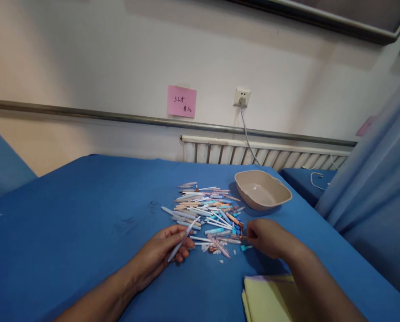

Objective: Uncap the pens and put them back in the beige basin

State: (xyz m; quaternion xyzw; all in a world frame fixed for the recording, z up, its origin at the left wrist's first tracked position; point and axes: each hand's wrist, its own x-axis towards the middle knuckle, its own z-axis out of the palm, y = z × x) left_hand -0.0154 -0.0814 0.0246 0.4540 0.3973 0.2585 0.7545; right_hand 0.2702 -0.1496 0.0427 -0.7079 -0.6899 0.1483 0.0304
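My left hand (162, 248) holds a slim pale grey-blue pen (176, 251) between thumb and fingers, its narrow white tip slanting up to the right. At the right edge of the pile of pen parts (203, 210), my right hand (270, 238) is closed, its fingertips pointing down and turned away. What they pinch, if anything, is hidden. Close to these fingertips lies a small teal piece (244, 247). The pile mixes grey barrels, white sticks, orange-brown pieces and patterned pink barrels (219, 246). Several small white bits lie at its near side.
A beige plastic basin (263, 190) stands behind my right hand. Folded yellow cloth or paper (265, 299) lies under my right forearm. The blue-covered table (69, 232) reaches the wall, with a radiator (220, 152) behind. A blue curtain (374, 188) hangs at right.
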